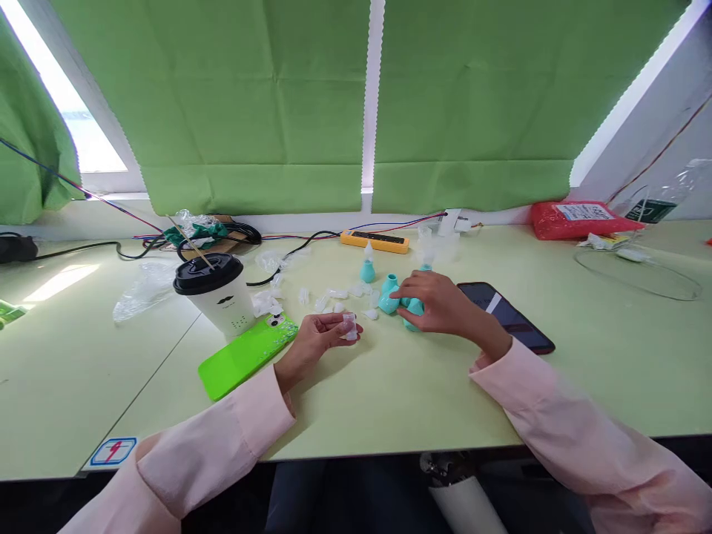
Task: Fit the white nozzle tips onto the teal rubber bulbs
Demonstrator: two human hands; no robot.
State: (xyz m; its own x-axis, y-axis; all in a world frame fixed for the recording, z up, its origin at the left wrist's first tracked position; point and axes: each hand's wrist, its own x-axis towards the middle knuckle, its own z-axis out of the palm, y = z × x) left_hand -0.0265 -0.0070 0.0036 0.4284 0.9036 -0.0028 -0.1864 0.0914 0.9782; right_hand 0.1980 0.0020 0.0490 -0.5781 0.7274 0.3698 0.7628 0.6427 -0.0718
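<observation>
My left hand [322, 340] pinches a small translucent plastic piece [349, 327] just above the table. To the right, my right hand [437, 304] curls over a cluster of teal squeeze bulbs, thumb and fingers around one teal bulb [414, 314], partly hidden by the hand. Another teal bulb [389, 295] with an open neck sits against the fingertips. Farther back stands a teal bulb [367, 270] with a clear pointed tip fitted on top. Several loose translucent plastic pieces [337, 294] lie scattered between and beyond my hands.
Left of my left hand are a green phone [245, 357] and a white paper cup [222, 304] with a black lid. A dark tablet-like device [509, 315] lies beside my right wrist. Behind are an orange power strip [375, 241], cables and a red package [581, 219].
</observation>
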